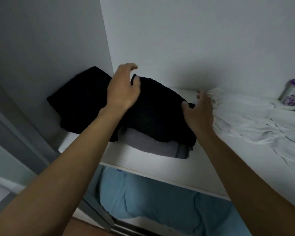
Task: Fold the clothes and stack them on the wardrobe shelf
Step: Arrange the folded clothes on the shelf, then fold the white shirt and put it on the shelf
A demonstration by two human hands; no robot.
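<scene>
A folded black garment (pixel 153 113) lies on top of a folded grey garment (pixel 153 147) on the white wardrobe shelf (pixel 186 174). Another black folded piece (pixel 78 99) sits behind it in the shelf's left corner. My left hand (pixel 123 89) rests over the top left of the black garment, fingers loosely spread and thumb touching the cloth. At the garment's right end is my right hand (pixel 199 111), fingers relaxed, its thumb touching the black fabric.
Crumpled white fabric (pixel 255 123) covers the right part of the shelf. A purple-and-white container (pixel 293 92) stands at the far right. Blue bedding (pixel 152 196) fills the compartment below. The wardrobe's side panel (pixel 49 40) rises on the left.
</scene>
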